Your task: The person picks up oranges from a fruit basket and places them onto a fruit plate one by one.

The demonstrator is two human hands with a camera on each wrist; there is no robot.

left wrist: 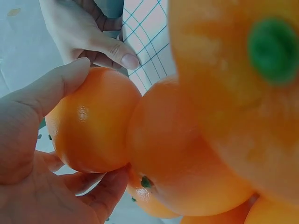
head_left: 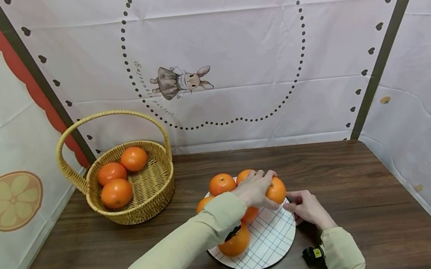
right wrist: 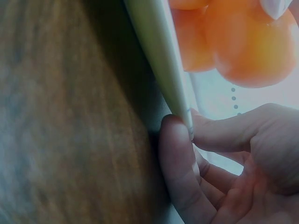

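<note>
Hands (head_left: 254, 190) grip orange (head_left: 276, 190), plate (head_left: 272, 240); only head view shows basket (head_left: 143, 213).

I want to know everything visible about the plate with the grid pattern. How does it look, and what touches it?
The plate is round and white, with a grid of thin bluish lines; its material is hard to tell. It is face up at the brown table, to the right of the basket. Oranges sit over its left and far parts, and the right hand pinches its right rim between thumb and finger.
</note>
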